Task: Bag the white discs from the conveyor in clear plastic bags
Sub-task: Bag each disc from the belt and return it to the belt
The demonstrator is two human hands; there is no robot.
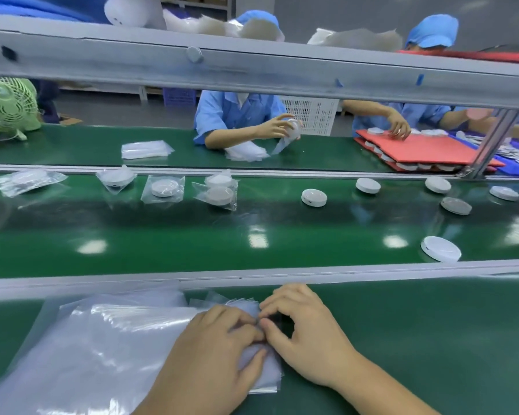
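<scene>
Both hands working at right end of bag stack [117, 348], by near edge of counter [432, 339]. Left hand [219, 351] curling fingers onto top bag [267, 375], holding it down. Right hand [306, 333] pinching same bag's edge, thumb against forefinger. Nearest disc [440, 248] lying flat on conveyor [192, 241], beyond counter's far edge, off to right. Disc being round, no long axis to mind. Right hand sitting nearer, so we're judging reach falling to it once bag is opening.

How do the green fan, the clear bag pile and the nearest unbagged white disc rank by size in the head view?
1. clear bag pile, nearest the camera, so inflated
2. green fan
3. white disc
</scene>
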